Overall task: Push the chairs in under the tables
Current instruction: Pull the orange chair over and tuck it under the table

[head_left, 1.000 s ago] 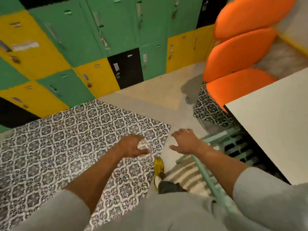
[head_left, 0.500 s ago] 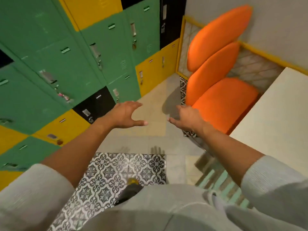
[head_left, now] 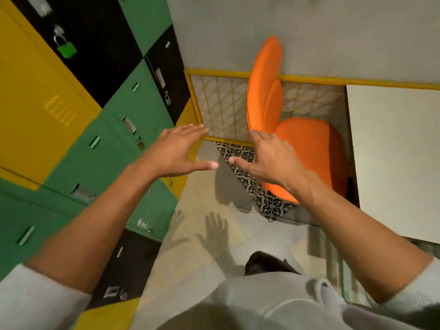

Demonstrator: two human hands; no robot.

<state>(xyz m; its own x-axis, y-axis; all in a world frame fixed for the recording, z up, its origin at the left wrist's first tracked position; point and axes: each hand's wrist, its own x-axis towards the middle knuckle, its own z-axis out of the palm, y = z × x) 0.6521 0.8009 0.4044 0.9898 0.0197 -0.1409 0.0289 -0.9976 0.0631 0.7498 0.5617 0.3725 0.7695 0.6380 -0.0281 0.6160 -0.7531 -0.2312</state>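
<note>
Both hands reach out, fingers spread and empty, toward the orange chair (head_left: 307, 148), which stands by the wall with its seat only partly under the white worktop (head_left: 395, 158). The left hand (head_left: 176, 151) hovers apart from it; the right hand (head_left: 269, 156) is near the backrest, contact unclear. Next, both should take the backrest and push the chair rightward under the worktop.

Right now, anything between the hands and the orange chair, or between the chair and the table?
Nothing visible. Both hands are open: right hand is near the orange chair back, left hand beside it. Seat already meets the table edge.
</note>
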